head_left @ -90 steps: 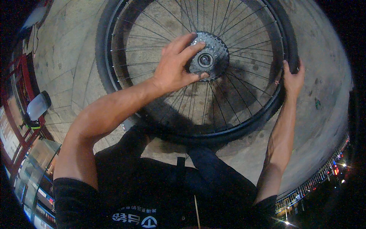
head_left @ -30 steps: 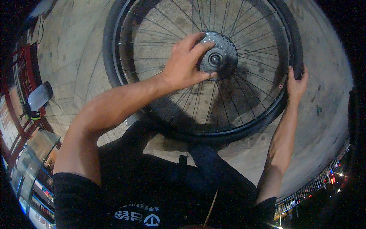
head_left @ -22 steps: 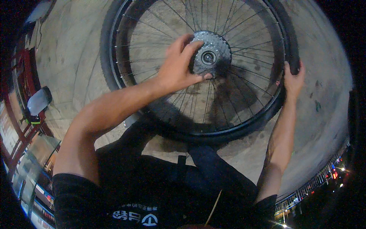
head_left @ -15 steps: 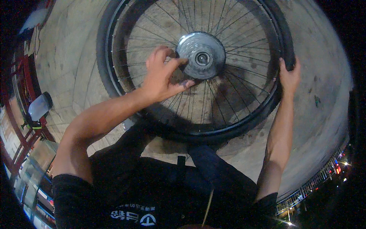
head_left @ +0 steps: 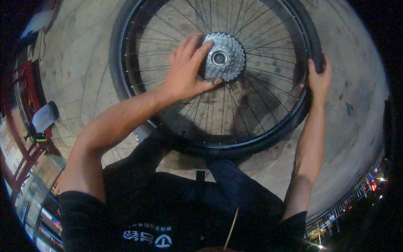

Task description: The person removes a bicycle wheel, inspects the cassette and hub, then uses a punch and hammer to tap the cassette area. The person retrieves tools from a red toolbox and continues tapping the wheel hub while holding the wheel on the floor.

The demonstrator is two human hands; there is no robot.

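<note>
Steel cogs of the cassette (head_left: 222, 58) sit at the hub of the wheel (head_left: 218, 75), right under the left hand (head_left: 187, 69). That hand is spread over the cassette's left side: the fingers (head_left: 197, 46) lie across its upper teeth and the thumb presses its lower edge, so it is clasped loosely between them rather than enclosed. The right hand (head_left: 319, 80) is closed around the tyre (head_left: 312, 46) at the wheel's right side, fingers wrapped over the tread, thumb on the inner face.

One wheel, one cassette, two hands, each on its own part, well apart from each other.

The wheel stands before the person on a pale paved floor (head_left: 84, 63), its lower rim near the dark trousers. It has a black tyre, a dark rim and many thin silver spokes crossing toward the hub. The cassette is grey, toothed and stepped, with a round lockring and axle hole at its middle.
</note>
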